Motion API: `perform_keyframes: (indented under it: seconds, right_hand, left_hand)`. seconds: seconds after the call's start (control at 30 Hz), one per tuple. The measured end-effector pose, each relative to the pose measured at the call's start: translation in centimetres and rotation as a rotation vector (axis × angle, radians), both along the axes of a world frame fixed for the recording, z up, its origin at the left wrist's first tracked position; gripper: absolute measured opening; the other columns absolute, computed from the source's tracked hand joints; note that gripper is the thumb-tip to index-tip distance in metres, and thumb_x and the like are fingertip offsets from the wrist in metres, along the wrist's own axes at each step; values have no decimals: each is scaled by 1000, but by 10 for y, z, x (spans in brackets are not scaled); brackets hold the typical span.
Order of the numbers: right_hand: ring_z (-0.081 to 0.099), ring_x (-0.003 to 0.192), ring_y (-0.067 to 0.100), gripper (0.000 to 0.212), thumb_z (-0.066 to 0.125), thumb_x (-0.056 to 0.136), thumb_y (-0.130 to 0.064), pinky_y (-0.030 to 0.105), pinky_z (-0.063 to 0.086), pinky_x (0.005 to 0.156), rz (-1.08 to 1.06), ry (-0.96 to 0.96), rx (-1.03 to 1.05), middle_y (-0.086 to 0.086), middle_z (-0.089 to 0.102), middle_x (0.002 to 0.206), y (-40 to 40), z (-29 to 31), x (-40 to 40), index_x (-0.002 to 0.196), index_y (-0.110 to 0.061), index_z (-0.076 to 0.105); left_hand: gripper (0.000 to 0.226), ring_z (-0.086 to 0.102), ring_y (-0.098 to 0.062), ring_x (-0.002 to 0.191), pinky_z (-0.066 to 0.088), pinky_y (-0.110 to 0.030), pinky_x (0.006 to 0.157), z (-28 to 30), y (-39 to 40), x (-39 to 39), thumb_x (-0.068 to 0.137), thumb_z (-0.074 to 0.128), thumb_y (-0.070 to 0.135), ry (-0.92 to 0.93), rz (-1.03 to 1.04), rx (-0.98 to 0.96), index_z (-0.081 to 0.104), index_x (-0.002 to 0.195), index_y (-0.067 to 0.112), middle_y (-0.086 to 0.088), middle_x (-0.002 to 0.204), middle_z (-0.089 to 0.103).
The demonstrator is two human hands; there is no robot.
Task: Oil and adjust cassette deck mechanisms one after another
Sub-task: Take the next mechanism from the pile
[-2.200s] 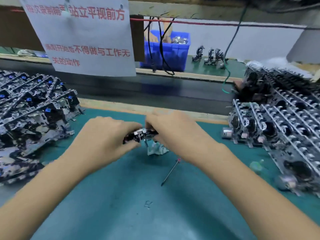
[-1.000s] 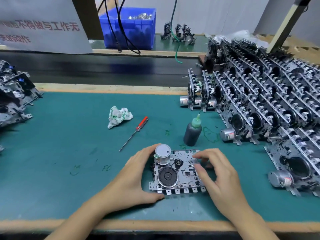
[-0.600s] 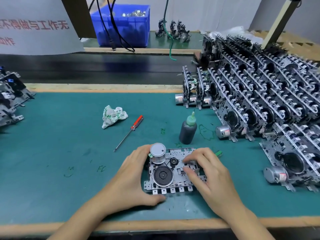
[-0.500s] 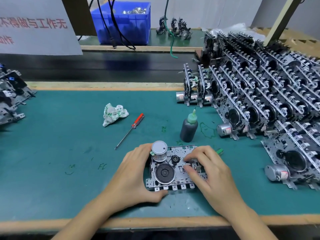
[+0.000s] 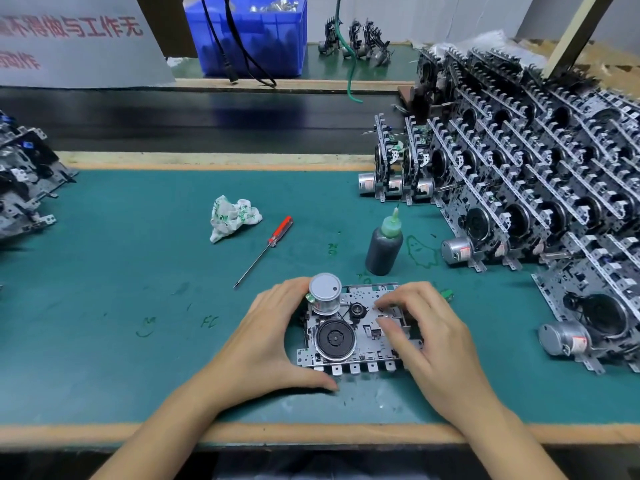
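Two hands frame the cassette mechanism [image 5: 356, 332] lying flat near the counter's [image 5: 104, 306] front edge: left hand [image 5: 266, 344] grips its left side, right hand [image 5: 429, 337] presses curled fingertips on top, nearer the oil bottle [image 5: 383, 249] just behind.

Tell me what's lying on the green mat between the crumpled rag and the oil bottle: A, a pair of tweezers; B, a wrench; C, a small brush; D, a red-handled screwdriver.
D: a red-handled screwdriver lies flat on the mat, with the crumpled rag to its left and the upright oil bottle to its right, untouched by either hand.
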State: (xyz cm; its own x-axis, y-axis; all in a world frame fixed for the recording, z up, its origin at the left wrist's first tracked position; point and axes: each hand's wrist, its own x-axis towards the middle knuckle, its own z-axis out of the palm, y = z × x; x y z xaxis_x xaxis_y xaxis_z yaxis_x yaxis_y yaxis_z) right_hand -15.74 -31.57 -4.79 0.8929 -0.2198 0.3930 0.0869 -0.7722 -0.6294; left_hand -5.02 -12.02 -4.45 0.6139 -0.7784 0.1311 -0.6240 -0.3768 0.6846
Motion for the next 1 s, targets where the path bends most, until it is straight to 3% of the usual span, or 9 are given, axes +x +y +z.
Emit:
perform_keyframes:
  seconds: [0.17, 0.23, 0.3, 0.47, 0.63, 0.77, 0.87, 0.93, 1.0]
  right_hand:
    - [52, 98, 3, 21, 47, 86, -48, 11, 40, 81, -133, -102, 260, -21, 50, 107, -8, 6, 4, 105, -40, 49]
    - [53, 100, 2, 23, 54, 85, -45, 11, 42, 80, -189, -147, 417, -12, 54, 108, -16, 11, 10, 105, -36, 50]
    - [53, 100, 2, 27, 66, 85, -30, 11, 43, 79, -218, -130, 468, -5, 56, 111, -25, 16, 20, 108, -30, 50]
    - [51, 108, 10, 49, 73, 81, -17, 31, 47, 93, -184, 168, 473, -8, 54, 114, -31, 25, 59, 120, -25, 46]
    - [54, 108, 15, 47, 75, 78, -18, 40, 45, 97, -235, 193, 438, -5, 56, 113, -16, 16, 70, 115, -24, 47]
    - [46, 81, 13, 39, 75, 78, -20, 31, 43, 76, -356, -78, 357, -5, 47, 92, -14, 21, 54, 101, -22, 43]
    - [46, 68, 8, 20, 71, 80, -26, 22, 39, 64, -202, -163, 252, -9, 49, 76, -11, 33, 32, 85, -21, 52]
    - [53, 75, 6, 20, 66, 78, -41, 17, 41, 67, -51, -88, 209, -13, 56, 80, -10, 43, 19, 87, -25, 58]
    - [51, 102, -5, 45, 61, 72, -61, 14, 40, 84, 123, 153, 91, -24, 56, 105, -13, 51, 11, 109, -36, 55]
  left_hand:
    - [99, 33, 10, 124, 22, -10, 103, 0, 0, 1, 47, 76, 71, -5, -24, 10, 30, 131, 46, 35, 133, 31]
    - [97, 31, 13, 123, 21, -8, 103, 1, 0, 1, 48, 75, 71, -6, -26, 7, 29, 130, 47, 36, 134, 29]
    - [95, 30, 15, 122, 21, -7, 102, 1, 0, 0, 49, 74, 70, -7, -23, 8, 29, 130, 47, 36, 135, 29]
    - [96, 27, 19, 121, 20, -7, 103, 3, -1, -1, 49, 74, 69, 0, -21, 19, 28, 130, 46, 35, 134, 29]
    - [95, 26, 19, 123, 20, -8, 103, 4, 1, -1, 48, 74, 69, 7, -19, 25, 27, 128, 49, 37, 134, 27]
    - [94, 28, 18, 123, 20, -8, 104, 1, 1, 0, 48, 74, 68, 33, -7, 4, 29, 128, 49, 40, 133, 29]
    - [94, 29, 16, 123, 20, -7, 103, -1, 0, 0, 48, 74, 68, 35, -14, -13, 30, 128, 49, 40, 133, 30]
    - [93, 30, 15, 124, 20, -8, 103, -1, 0, 1, 49, 74, 68, 33, -20, -15, 30, 128, 49, 38, 134, 31]
    - [93, 31, 13, 124, 22, -9, 103, -1, 0, 2, 49, 75, 68, 39, -27, -18, 31, 128, 49, 37, 134, 32]
